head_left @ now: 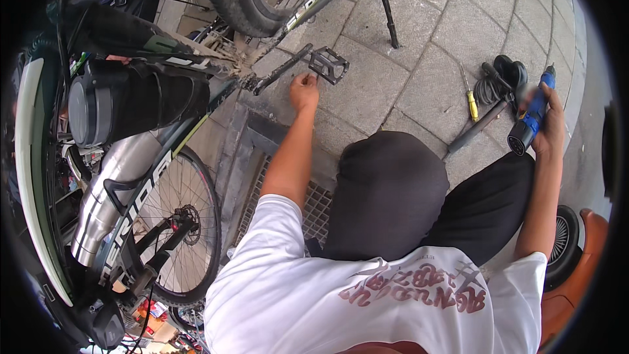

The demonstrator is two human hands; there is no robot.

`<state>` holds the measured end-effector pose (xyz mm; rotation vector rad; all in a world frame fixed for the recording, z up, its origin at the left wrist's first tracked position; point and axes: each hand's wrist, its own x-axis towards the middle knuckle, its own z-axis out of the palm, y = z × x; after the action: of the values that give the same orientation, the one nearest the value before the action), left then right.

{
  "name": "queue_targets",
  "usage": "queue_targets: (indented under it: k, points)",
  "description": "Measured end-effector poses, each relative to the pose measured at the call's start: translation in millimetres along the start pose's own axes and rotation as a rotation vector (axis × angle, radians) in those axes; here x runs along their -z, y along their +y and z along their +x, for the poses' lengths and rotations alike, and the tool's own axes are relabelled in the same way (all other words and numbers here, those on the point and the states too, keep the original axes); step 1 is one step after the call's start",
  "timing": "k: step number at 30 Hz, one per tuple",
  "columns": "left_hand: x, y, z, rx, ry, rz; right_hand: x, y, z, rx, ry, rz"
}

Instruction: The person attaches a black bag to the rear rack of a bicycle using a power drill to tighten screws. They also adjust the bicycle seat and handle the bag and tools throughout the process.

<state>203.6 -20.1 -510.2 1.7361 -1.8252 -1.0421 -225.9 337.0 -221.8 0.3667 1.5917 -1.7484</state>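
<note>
My left hand [304, 94] is at the bicycle's pedal [329, 65], just below the end of the crank arm [280, 71]. Its fingertips are pinched together; whatever they hold, if anything, is too small or hidden to make out. Off to the right, my right hand [552, 124] is wrapped round a blue and black cordless drill [532, 115]. The drill's tip points up and away from me, its black base toward my knee. On the paving beside it lies a screwdriver [472, 105] with a yellow handle.
The bicycle frame [187, 128] fills the left side, carrying a black bag [141, 99] and a steel bottle [111, 190]. Its kickstand [386, 13] rests on the paving. A black bar [477, 128] and coiled cable [487, 92] lie near the drill. A metal grate [319, 206] is below my left arm.
</note>
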Motion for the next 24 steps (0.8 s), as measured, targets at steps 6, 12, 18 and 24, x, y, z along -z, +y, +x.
queue_targets:
  k: [6,12,18,24]
  points:
    - [-15.2,-13.7,85.3,-0.293,0.052,0.301,-18.0,-4.7,-21.5,0.038,0.130,-0.050]
    - [-38.2,52.9,99.6,-0.426,-0.002,0.296,-4.1,-12.8,-54.1,-0.020,0.194,-0.087]
    - [-51.2,76.2,106.2,-0.356,-0.005,0.283,-21.2,-9.8,-63.9,0.046,0.258,0.040]
    - [-60.5,65.3,115.8,-0.465,0.007,0.349,-26.1,-3.9,-67.3,0.072,0.225,0.024]
